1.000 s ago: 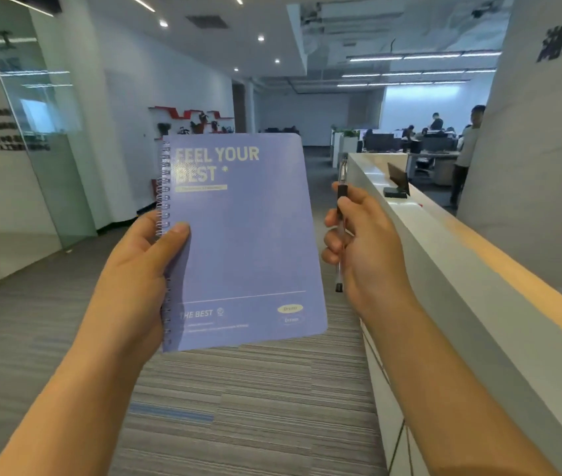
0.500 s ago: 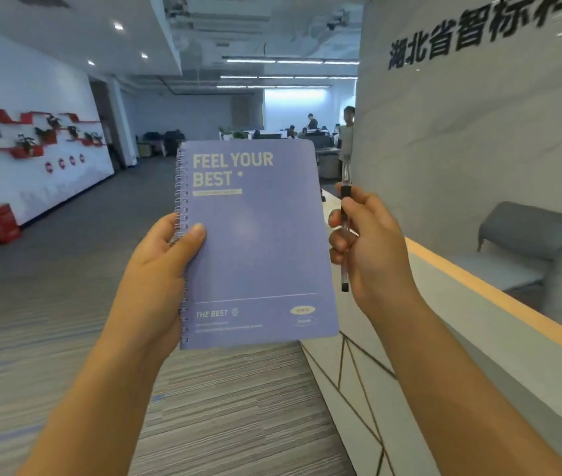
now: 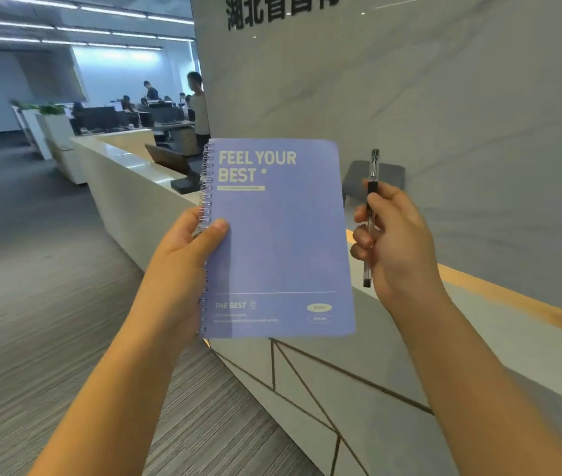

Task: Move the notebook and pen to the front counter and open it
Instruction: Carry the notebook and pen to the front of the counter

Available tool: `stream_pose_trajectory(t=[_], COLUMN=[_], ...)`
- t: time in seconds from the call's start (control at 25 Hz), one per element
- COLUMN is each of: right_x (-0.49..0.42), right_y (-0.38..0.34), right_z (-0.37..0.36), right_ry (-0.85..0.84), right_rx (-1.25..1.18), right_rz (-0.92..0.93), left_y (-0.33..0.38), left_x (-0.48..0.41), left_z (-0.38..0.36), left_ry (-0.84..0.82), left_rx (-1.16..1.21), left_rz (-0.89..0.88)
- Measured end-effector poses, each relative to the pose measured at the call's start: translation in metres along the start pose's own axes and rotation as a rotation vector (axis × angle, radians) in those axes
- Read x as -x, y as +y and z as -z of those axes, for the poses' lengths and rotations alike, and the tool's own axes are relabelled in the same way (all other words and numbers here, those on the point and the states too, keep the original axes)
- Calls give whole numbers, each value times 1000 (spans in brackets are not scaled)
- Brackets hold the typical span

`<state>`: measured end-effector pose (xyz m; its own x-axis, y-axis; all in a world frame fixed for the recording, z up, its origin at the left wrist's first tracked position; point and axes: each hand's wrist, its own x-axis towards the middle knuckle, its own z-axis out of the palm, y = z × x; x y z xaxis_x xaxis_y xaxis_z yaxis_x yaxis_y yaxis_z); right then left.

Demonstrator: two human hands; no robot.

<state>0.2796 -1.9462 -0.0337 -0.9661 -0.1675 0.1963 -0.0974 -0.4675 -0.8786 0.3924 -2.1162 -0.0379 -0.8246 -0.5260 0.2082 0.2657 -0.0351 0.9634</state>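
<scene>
- The left hand [image 3: 183, 266] holds the notebook [image 3: 277, 238] upright in the air by its spiral edge: the thumb lies on the front cover just beside the coil, and the other fingers are hidden behind it.
- The right hand [image 3: 399, 242] is curled around the pen [image 3: 370, 218], which stands nearly upright through the fist, cap end above the fingers, tip below them.
- The notebook's long axis runs up and down, with its free edge pointing toward the right hand; the two are near but apart.
- The front counter [image 3: 478, 304] lies beyond and below both sets of fingers, its top running from far left to near right. The right hand is nearer to it, so the pen could probably go down first.
- The notebook is closed and nothing rests on the counter top by the hands yet; both need lowering forward.
- The cover reads "FEEL YOUR BEST *", with "THE BEST" lower down and two small ovals reading "Dream".
- Dark Chinese lettering [image 3: 293, 12] on the wall above is cut off at the frame edge.
</scene>
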Motion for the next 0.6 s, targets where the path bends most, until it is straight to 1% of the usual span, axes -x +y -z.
stream_pose_trajectory(t=[0.16, 0.36, 0.6], right_x=[-55, -121, -158], right_y=[13, 26, 52], right_z=[15, 33, 65], right_ry=[114, 243, 473], right_rx=[-17, 38, 121], right_rz=[38, 44, 27], left_y=[-26, -55, -118], left_x=[-66, -147, -222], left_z=[-30, -68, -106], left_ry=[-124, -213, -405], left_rx=[0, -20, -63], left_rz=[57, 78, 185])
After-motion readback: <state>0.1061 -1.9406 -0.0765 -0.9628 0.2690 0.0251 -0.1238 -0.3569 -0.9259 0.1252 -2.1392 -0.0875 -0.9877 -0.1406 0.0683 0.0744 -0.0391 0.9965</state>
